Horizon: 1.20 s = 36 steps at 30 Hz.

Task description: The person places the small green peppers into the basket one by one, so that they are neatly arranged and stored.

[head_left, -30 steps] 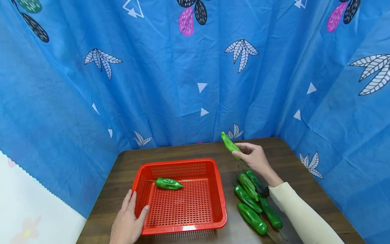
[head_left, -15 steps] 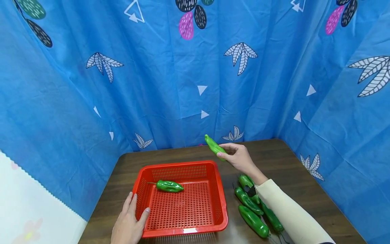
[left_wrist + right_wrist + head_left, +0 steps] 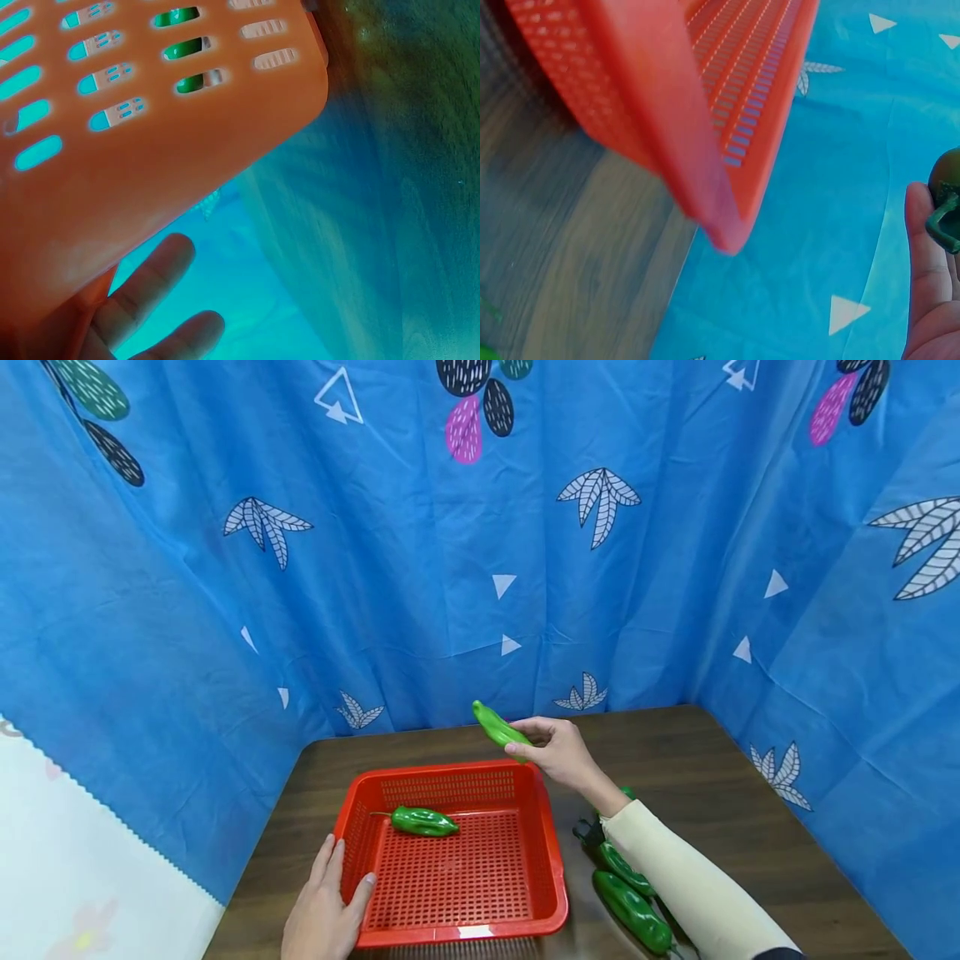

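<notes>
Above the back right corner of a red plastic basket (image 3: 453, 935), my right hand (image 3: 558, 752) pinches a light green pepper (image 3: 495, 724) between thumb and fingers. The pepper slants with its tip up and to the left. Its stem end shows at the right edge of the right wrist view, by my right hand (image 3: 934, 315). My left hand (image 3: 322, 906) rests at the basket's left rim, fingers outside and thumb over the inside. Its extended fingers (image 3: 154, 274) show past the rim in the left wrist view. One dark green pepper (image 3: 423, 822) lies inside the basket near the back.
To the basket's right, several green peppers (image 3: 633, 912) lie on the brown wooden table (image 3: 720, 777), partly hidden by my right forearm and sleeve (image 3: 690, 877). A blue patterned curtain (image 3: 420, 568) closes off the back and sides. White cloth (image 3: 82, 860) hangs at the lower left.
My right hand has carried the light green pepper leftward, from above the table's right part to the basket's back right corner. The left hand has kept its place at the rim.
</notes>
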Tool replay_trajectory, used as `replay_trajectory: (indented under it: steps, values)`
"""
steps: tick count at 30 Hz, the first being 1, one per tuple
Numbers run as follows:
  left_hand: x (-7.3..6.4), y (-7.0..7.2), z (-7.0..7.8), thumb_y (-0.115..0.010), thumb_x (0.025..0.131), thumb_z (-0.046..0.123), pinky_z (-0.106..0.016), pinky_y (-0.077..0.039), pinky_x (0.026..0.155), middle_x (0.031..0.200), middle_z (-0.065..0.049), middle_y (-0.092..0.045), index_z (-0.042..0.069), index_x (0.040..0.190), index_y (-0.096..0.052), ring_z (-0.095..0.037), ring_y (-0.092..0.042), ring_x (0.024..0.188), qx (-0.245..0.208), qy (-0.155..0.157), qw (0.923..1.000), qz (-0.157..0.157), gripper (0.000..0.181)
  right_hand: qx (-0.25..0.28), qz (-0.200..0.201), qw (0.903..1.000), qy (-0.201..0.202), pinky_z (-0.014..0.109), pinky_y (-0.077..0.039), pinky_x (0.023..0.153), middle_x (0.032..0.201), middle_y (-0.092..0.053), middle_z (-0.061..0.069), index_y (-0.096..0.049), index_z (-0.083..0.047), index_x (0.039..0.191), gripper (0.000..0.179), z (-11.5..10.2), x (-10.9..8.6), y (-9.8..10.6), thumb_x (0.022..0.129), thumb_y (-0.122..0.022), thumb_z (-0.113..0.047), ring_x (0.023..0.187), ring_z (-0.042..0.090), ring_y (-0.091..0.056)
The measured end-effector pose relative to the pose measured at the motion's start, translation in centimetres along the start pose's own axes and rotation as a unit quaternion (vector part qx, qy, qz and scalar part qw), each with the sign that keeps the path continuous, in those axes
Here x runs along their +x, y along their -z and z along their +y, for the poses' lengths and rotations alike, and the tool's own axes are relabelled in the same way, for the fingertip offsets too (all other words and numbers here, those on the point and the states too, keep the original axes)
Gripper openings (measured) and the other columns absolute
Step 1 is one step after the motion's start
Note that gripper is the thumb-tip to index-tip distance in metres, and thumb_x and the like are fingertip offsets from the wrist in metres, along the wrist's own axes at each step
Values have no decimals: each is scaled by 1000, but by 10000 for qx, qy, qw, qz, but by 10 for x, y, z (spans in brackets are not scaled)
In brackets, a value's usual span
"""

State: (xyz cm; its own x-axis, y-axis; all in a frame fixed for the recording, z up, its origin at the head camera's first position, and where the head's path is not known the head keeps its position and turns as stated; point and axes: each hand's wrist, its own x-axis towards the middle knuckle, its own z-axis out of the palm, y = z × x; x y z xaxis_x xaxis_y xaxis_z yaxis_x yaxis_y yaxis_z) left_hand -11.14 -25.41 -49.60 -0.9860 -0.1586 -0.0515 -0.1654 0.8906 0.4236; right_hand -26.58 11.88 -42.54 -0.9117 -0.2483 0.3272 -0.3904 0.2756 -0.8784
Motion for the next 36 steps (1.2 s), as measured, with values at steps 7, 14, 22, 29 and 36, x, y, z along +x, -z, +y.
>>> replay_trajectory:
  steps: [7, 14, 22, 29, 36]
  values:
    - [-1, 0, 0, -28, 87, 86, -66, -41, 103, 167, -19, -13, 1, 159, -22, -51, -41, 139, 4, -34, 10000, 28, 112, 152, -172, 9997, 40, 31, -61, 69, 104, -76, 1, -75, -23, 117, 37, -6, 5, -21, 82, -83, -35, 85, 17, -71]
    - [0, 0, 1, -27, 87, 86, -66, -42, 103, 167, -20, -13, 0, 159, -21, -52, -41, 139, 21, -88, 9999, 65, 112, 184, -254, 9994, 144, 31, -61, 71, 107, -75, 0, -75, -21, 116, 37, -6, 7, -39, 82, -83, -32, 86, 15, -71]
    - [-1, -1, 0, -37, 93, 77, -66, -42, 101, 167, -19, -14, 1, 159, -22, -51, -41, 138, 38, -76, 9999, 119, 102, 250, -375, 9989, 88, 27, -58, 71, 104, -74, -1, -75, -21, 116, 37, -4, 5, -58, 82, -84, -31, 87, 14, -70]
    - [-1, -3, 0, -42, 94, 73, -67, -44, 100, 167, -18, -16, 2, 159, -23, -52, -42, 138, 44, -29, 9998, 201, 98, 287, -520, 9982, -24, 28, -59, 72, 103, -75, -3, -75, -25, 117, 38, -3, 4, -75, 82, -83, -36, 90, 13, -69]
    - [-3, -2, 1, -57, 98, 51, -66, -43, 103, 166, -17, -19, 1, 158, -26, -50, -44, 137, 12, -96, 9994, 324, 84, 290, -647, 9974, -103, 26, -58, 71, 104, -74, -4, -74, -28, 116, 36, 0, 1, -88, 82, -83, -36, 90, 12, -69]
